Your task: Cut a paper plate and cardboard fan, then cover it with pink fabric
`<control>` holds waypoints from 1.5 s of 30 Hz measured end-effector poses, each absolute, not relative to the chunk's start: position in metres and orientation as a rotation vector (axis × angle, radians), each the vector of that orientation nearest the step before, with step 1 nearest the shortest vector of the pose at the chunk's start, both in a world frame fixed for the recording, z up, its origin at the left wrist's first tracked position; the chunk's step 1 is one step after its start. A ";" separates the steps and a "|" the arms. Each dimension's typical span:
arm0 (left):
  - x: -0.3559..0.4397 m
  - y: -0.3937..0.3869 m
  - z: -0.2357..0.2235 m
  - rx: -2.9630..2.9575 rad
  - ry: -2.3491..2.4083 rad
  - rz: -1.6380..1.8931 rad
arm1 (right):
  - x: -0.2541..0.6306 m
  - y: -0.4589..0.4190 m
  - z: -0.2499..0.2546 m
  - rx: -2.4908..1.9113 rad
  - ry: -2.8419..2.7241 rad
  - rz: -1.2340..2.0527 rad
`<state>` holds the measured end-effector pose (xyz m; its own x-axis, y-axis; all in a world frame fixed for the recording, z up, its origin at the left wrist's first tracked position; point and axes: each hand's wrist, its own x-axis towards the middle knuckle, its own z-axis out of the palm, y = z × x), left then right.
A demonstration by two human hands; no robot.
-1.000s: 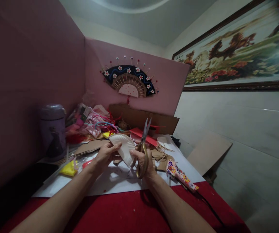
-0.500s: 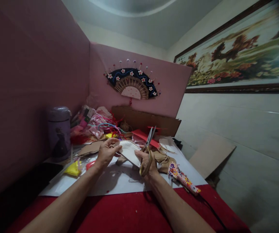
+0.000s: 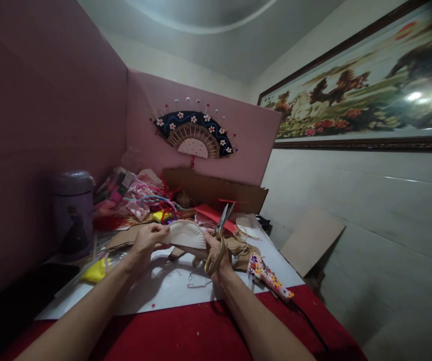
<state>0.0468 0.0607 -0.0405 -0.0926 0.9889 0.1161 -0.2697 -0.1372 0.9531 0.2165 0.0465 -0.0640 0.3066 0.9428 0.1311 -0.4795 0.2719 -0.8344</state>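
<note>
White, pleated half-disc, apparently paper: one piece, raised above the white sheet, curved edge uppermost, between the two hands. Left hand: thumb and fingers pinching the piece's left end. Right hand: closed around the gold-handled scissors, fingertips also at the piece's right end. Blades: slightly parted, pointing up and away, just beside the piece.

Hazards, as judged. Creasing or buckling: likely if the hands press toward each other, the material seeming thin. Nick or stray cut: possible if the right wrist turns the blades inward while that hand minds two objects. Slip of the right end: possible, the scissors taking up most of that grasp. Snag: the flower-patterned glue gun, with dark cord, lies near the right forearm; a sideways sweep could drag it. Its heat: cannot tell.
</note>
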 end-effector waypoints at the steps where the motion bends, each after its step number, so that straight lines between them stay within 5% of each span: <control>1: 0.045 0.061 -0.040 1.029 0.999 1.501 | 0.216 0.046 -0.064 -0.768 -0.689 1.119; 21: 0.033 0.066 -0.027 1.083 1.121 1.677 | 0.225 0.043 -0.057 -0.913 -0.804 0.898; 34: 0.009 0.078 -0.029 0.762 1.205 1.890 | 0.222 0.041 -0.058 -0.860 -0.701 1.133; 45: 0.033 0.068 -0.037 0.889 1.089 1.630 | 0.221 0.045 -0.055 -0.998 -0.882 0.859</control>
